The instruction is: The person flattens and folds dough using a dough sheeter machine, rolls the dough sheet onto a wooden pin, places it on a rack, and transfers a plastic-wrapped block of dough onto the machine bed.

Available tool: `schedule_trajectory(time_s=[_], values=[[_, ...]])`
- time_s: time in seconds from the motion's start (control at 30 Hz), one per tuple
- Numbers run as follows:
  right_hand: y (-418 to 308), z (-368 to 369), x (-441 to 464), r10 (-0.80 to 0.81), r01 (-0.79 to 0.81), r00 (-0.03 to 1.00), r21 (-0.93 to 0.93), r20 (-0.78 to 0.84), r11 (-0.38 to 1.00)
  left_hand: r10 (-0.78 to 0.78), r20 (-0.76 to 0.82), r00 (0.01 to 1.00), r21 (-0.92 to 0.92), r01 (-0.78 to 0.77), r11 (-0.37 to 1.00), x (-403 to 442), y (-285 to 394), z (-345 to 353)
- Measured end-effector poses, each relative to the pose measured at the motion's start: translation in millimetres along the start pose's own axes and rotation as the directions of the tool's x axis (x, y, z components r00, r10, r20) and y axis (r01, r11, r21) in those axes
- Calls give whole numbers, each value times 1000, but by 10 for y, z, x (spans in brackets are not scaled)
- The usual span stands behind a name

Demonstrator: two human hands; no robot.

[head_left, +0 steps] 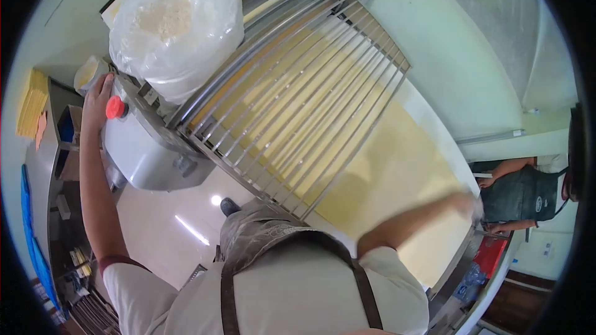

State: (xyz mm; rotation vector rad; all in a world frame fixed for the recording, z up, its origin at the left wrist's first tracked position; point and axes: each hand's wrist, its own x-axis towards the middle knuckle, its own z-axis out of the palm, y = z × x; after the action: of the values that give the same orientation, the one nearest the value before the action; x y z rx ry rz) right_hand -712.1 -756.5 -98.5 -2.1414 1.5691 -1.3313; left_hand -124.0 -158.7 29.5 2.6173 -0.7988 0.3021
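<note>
My left hand (98, 97) rests against the grey side housing of the dough sheeter (148, 149), beside its red mushroom button (115, 107). Its fingers look stretched out, with their tips near a small white tub (90, 74). A wide, thin yellow dough sheet (403, 167) lies on the machine's pale belt and runs back under the metal bar guard (298, 111). Over the outer right part of the sheet is my right hand (462, 206), smeared by motion. Whether it touches the dough or holds anything is not visible.
A plastic-lined bucket (180, 31) with pale flour-like contents stands on the machine. Shelves (65, 211) and yellow stacked sheets (32, 104) are at the left. Another person in a dark apron (521, 192) stands beyond the belt's right end, near a red crate (489, 254).
</note>
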Motion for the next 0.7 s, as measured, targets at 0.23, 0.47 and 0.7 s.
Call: schedule_trajectory(time_s=[0.23, 0.47, 0.7], values=[[-975, 656, -301, -273, 82, 820, 369, 504, 926, 64, -142, 988, 248, -28, 968, -511, -90, 164], [-125, 369, -155, -71, 72, 997, -63, 27, 995, -196, -170, 966, 57, 208, 976, -653, 374, 66], [598, -761, -482, -255, 305, 785, 5, 565, 952, -156, -429, 889, -330, 7, 944, -2035, 1236, 187]])
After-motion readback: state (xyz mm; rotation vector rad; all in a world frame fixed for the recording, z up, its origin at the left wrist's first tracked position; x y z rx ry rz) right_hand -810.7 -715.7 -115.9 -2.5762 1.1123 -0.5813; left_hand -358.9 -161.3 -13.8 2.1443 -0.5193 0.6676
